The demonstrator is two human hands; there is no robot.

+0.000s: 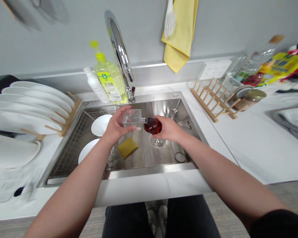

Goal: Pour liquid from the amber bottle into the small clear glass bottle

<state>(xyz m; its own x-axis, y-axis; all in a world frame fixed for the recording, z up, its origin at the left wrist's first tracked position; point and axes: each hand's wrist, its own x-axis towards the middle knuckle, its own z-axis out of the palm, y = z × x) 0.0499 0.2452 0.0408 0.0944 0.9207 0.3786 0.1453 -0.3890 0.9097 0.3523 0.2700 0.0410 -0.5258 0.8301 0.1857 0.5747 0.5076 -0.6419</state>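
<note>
Nearest lay the front of the white surface (151, 191), and past it, in the steel sink (144, 160), a yellow sponge (127, 148) rested beside a wire rack (67, 145) with two white dishes (100, 125). Above the sink the left hand (116, 127) held a clear square bottle (132, 117) on its side, its neck (143, 120) pointing at a dark red rounded vessel (152, 125) gripped by the right hand (168, 128); whether they touched was hard to judge. Beyond stood the faucet (119, 46), a yellow-green pump bottle (109, 79) to its left.
</note>
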